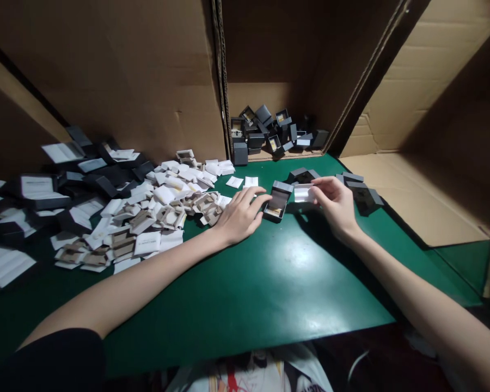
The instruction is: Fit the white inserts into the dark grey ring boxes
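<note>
A small black box stands on the green table with its lid up and something yellowish inside. My left hand lies just left of it, fingers spread, fingertips at or very near the box's side; I cannot tell whether they touch. To the right, my right hand pinches a small pale, shiny rectangular piece between thumb and fingers, raised above the table. Whether that piece is plastic or card is unclear. Behind my right hand are more black boxes, partly hidden.
White paper and card inserts lie heaped on the left, beside a pile of black boxes with white linings. Several open black boxes fill a cardboard compartment at the back. A cardboard box stands right of the green table.
</note>
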A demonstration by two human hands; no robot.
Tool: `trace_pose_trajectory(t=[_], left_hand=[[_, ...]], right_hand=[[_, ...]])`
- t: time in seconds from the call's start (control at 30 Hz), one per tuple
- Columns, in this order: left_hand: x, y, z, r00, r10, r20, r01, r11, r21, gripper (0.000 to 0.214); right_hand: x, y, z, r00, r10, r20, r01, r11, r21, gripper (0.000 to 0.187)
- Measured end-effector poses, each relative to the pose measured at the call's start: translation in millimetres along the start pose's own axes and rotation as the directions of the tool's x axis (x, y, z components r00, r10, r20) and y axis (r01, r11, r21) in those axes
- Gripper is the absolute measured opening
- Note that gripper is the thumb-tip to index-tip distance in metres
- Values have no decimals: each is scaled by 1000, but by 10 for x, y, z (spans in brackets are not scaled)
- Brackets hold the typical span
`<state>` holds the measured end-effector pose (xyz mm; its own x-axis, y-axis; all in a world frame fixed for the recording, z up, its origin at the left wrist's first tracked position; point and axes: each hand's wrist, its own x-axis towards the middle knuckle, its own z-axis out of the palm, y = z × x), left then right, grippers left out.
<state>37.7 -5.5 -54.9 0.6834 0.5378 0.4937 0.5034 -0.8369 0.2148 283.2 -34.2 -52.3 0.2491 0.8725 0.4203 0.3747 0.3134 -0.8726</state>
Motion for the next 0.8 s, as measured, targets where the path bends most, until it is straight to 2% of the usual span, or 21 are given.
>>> trace_pose_trajectory(t=[0.1, 0.2, 0.27, 0.37, 0.47, 0.57, 0.67, 0.73, 0.8], left_hand=[[-10, -39, 49, 989, -147, -8, 148, 986, 72, 43], [-9, -103, 96, 954, -293, 62, 287, 954, 91, 46], [-3, -124, 104, 942, -321, 103, 311, 945, 98, 46], [8, -117, 84, 944, -314, 102, 306, 948, 90, 44], [12, -115, 46, 949, -305, 86, 296, 950, 101, 41], [10, -150, -3, 969, -228, 94, 214, 967, 139, 38], [12, -188, -67, 994, -75, 83, 58, 981, 185, 27], [23, -182, -110, 999, 51, 16, -53, 982, 183, 24], [38, -139, -145, 979, 191, -74, -179, 973, 146, 22]], right_hand=[[78, 55, -122, 999, -40, 0, 39, 971, -235, 15], [123, 111, -193, 998, -48, 50, 64, 917, -395, 13], [137, 143, -210, 994, -59, 96, 97, 885, -455, 11], [142, 152, -216, 978, -141, 152, 200, 838, -507, 10], [128, 90, -222, 959, -244, 145, 284, 823, -492, 10], [94, -10, -216, 932, -333, 144, 362, 833, -419, 11], [45, -78, -182, 885, -428, 181, 465, 814, -347, 11], [6, -94, -145, 842, -497, 208, 539, 791, -292, 11], [-41, -101, -98, 812, -536, 231, 581, 782, -227, 10]])
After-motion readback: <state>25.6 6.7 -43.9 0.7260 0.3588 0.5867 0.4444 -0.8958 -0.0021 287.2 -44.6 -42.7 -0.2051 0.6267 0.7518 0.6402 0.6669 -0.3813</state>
